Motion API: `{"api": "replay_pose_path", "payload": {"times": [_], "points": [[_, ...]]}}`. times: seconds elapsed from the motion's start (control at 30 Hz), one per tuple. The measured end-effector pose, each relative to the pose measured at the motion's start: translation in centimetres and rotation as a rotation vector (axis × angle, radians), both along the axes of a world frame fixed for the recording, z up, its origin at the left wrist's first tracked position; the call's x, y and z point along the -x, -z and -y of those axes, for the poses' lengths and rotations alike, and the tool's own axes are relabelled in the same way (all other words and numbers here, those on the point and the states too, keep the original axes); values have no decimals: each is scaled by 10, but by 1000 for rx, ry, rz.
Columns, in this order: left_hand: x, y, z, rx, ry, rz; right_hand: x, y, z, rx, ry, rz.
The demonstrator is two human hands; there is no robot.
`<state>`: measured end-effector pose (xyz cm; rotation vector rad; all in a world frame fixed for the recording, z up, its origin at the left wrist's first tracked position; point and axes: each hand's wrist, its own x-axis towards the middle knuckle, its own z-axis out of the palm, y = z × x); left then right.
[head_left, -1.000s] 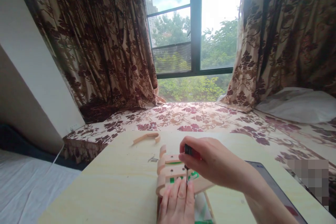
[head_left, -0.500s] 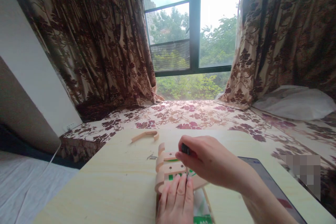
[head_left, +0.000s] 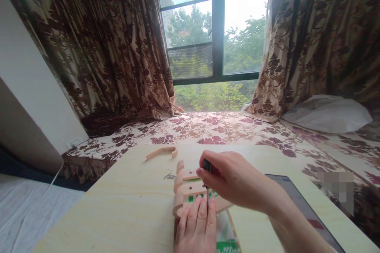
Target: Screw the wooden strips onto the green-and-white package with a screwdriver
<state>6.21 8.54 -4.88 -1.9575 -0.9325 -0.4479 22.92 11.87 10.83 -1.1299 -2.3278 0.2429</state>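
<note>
My right hand (head_left: 230, 178) is closed around the black handle of a screwdriver (head_left: 207, 165). Its thin shaft points straight down, and the tip is hidden behind the fingers of my left hand (head_left: 196, 225). That hand lies flat, fingers stretched out, pressing on the nearest of several pale wooden pieces with rounded ends (head_left: 178, 204). The pieces sit side by side in a row. Dark holes show in the middle wooden strip (head_left: 194, 188). Beneath them is a white and green printed package (head_left: 228, 246), partly covered.
A loose hook-shaped wooden piece (head_left: 160, 152) lies at the table's far edge. Several small screws (head_left: 169, 176) rest left of the row. On the right, partly under my forearm, is a dark-screened tablet (head_left: 297, 193). The pale wooden table (head_left: 113, 201) meets a flower-patterned ledge (head_left: 219, 126).
The whole view has shifted slightly, so everything sits a little further left. My right hand keeps its grip on the upright screwdriver, and my left hand stays pressed down in place.
</note>
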Motion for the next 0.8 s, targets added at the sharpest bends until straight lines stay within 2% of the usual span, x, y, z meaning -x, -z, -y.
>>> {"api": "replay_pose_path", "payload": {"times": [0.43,0.57,0.7,0.8], "points": [[-1,-4,-2,-64,20,24,1,3,-5,17,47,-10],[-13,7,-9,-134,9,224,2,3,-5,26,53,2],[-28,21,-21,-316,43,482,0,2,-5,32,49,-1],[-35,27,-27,-358,59,538,-1,2,-6,50,45,1]]}}
